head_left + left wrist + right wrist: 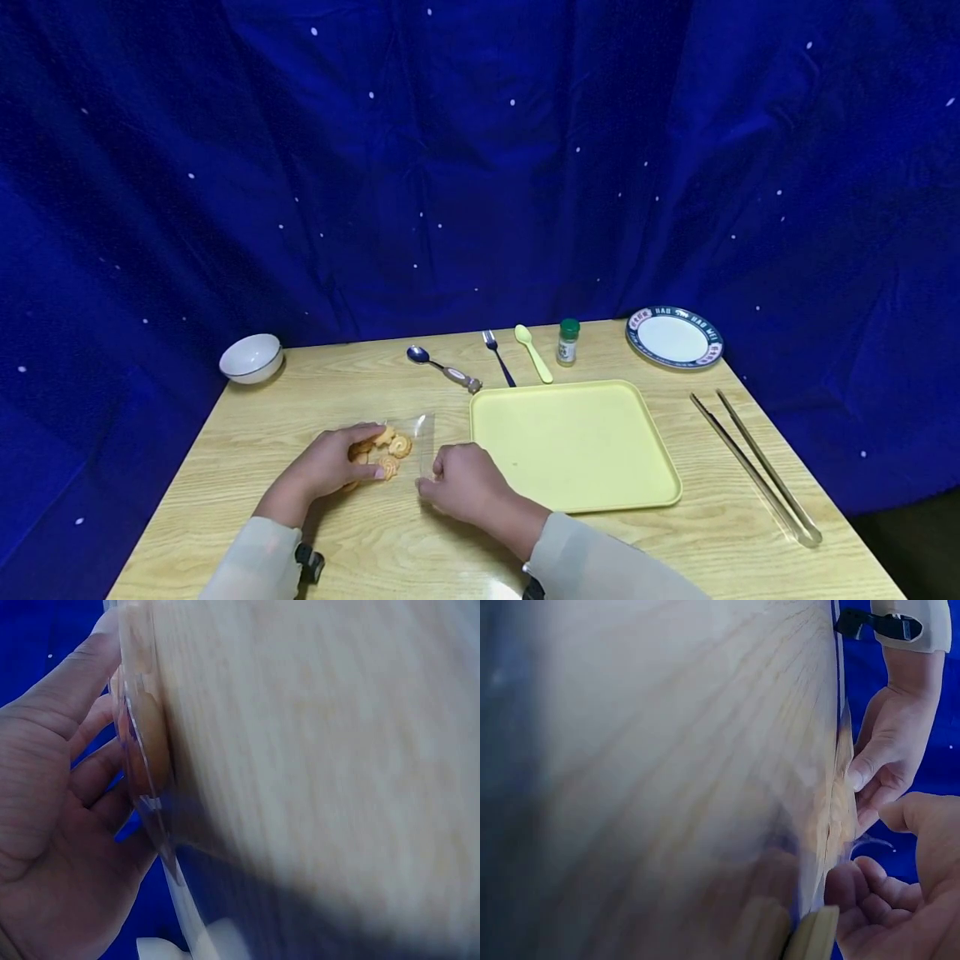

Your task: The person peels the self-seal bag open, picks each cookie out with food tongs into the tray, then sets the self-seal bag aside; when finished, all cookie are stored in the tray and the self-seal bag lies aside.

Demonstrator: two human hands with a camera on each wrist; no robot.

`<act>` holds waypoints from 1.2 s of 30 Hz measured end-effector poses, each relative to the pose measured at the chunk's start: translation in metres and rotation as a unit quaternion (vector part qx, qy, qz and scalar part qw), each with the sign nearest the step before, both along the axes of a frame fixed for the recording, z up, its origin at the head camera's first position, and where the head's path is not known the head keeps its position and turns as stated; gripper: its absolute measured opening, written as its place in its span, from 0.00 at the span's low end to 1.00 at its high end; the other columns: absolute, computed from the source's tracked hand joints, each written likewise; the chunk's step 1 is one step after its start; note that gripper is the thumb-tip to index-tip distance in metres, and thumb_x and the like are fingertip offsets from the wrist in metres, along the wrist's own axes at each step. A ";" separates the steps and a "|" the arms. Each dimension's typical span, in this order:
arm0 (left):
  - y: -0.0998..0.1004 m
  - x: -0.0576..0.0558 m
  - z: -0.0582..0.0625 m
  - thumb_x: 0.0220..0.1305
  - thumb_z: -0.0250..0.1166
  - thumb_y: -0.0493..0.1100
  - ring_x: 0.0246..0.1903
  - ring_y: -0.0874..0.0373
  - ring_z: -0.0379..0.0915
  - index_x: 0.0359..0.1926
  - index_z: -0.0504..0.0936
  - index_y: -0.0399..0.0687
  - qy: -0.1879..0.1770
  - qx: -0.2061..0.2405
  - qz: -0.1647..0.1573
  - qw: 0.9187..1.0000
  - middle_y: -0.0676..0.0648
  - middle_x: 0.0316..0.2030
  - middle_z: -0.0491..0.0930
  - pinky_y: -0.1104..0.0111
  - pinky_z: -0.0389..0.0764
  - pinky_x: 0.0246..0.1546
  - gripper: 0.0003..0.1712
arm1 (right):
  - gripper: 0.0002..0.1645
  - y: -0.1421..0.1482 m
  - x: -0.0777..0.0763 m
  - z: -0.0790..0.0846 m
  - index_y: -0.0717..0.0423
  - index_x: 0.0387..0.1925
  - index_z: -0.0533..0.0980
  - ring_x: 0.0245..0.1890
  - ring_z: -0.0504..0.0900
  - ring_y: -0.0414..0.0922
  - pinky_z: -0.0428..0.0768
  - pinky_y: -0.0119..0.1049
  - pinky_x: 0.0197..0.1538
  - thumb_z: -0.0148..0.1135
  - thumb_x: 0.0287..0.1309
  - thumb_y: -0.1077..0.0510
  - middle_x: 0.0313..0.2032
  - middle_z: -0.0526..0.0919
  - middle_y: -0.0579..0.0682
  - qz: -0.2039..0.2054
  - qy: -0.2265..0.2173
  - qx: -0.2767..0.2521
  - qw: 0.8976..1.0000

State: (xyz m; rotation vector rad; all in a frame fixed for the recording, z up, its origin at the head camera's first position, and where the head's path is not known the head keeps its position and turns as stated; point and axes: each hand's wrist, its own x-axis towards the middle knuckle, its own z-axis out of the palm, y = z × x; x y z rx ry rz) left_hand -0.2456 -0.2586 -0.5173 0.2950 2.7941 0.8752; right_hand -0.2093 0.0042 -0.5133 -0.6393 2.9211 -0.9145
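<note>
A clear plastic bag of cookies (400,447) lies on the wooden table, left of the yellow tray (577,446). My left hand (330,462) holds its left part, thumb on the near side and fingers on the far side. The left wrist view shows the bag edge-on, with a cookie (154,742) inside beside my left palm. At the bag's right edge is my right hand (468,483), fingers curled. Clear film shows near the gap between its thumb and fingers in the right wrist view; whether they pinch it is unclear.
Behind the tray lie a dark spoon (442,367), a fork (498,358) and a yellow spoon (534,353), near a green-capped jar (567,343). A white bowl (252,359) stands far left. At right are a blue-rimmed plate (675,337) and metal tongs (757,471).
</note>
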 end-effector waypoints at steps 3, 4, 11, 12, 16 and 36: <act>0.001 0.000 0.001 0.51 0.79 0.58 0.73 0.41 0.62 0.71 0.75 0.61 -0.002 0.001 0.006 1.000 0.45 0.72 0.70 0.44 0.62 0.73 0.45 | 0.23 -0.006 -0.001 0.001 0.51 0.23 0.78 0.20 0.71 0.37 0.72 0.32 0.26 0.68 0.58 0.37 0.21 0.75 0.40 0.006 0.032 0.060 0.998; 0.001 0.000 0.000 0.51 0.79 0.58 0.73 0.41 0.62 0.71 0.75 0.61 -0.001 0.000 0.005 1.000 0.45 0.72 0.70 0.43 0.63 0.73 0.44 | 0.25 -0.008 -0.002 0.002 0.52 0.24 0.78 0.21 0.72 0.38 0.74 0.33 0.26 0.68 0.58 0.36 0.22 0.75 0.42 0.007 0.047 0.079 0.996; 0.002 0.002 0.000 0.51 0.79 0.59 0.72 0.40 0.63 0.70 0.76 0.60 0.002 0.001 0.003 1.000 0.43 0.72 0.71 0.43 0.63 0.72 0.44 | 0.29 -0.023 -0.006 0.006 0.63 0.38 0.83 0.26 0.80 0.44 0.81 0.37 0.31 0.70 0.59 0.39 0.27 0.82 0.49 -0.013 0.087 0.130 0.988; 0.002 0.002 0.000 0.51 0.78 0.59 0.72 0.40 0.63 0.70 0.76 0.60 0.005 0.002 0.000 1.000 0.43 0.71 0.71 0.43 0.63 0.72 0.44 | 0.26 -0.025 -0.007 0.006 0.63 0.37 0.83 0.26 0.80 0.45 0.80 0.38 0.30 0.70 0.60 0.41 0.27 0.81 0.49 -0.017 0.085 0.131 0.988; 0.003 0.001 0.000 0.51 0.79 0.60 0.72 0.40 0.64 0.70 0.76 0.60 0.009 0.002 -0.002 1.000 0.43 0.71 0.72 0.44 0.64 0.72 0.44 | 0.16 -0.027 -0.011 0.005 0.58 0.26 0.80 0.21 0.78 0.45 0.76 0.39 0.23 0.67 0.60 0.50 0.21 0.78 0.49 -0.025 0.108 0.153 0.982; 0.000 0.001 0.001 0.51 0.79 0.60 0.72 0.40 0.65 0.69 0.77 0.60 0.014 -0.002 0.001 1.000 0.43 0.71 0.72 0.44 0.65 0.71 0.44 | 0.29 -0.005 -0.020 0.004 0.44 0.07 0.61 0.13 0.65 0.39 0.65 0.33 0.17 0.58 0.64 0.56 0.08 0.61 0.39 -0.058 0.008 0.027 0.998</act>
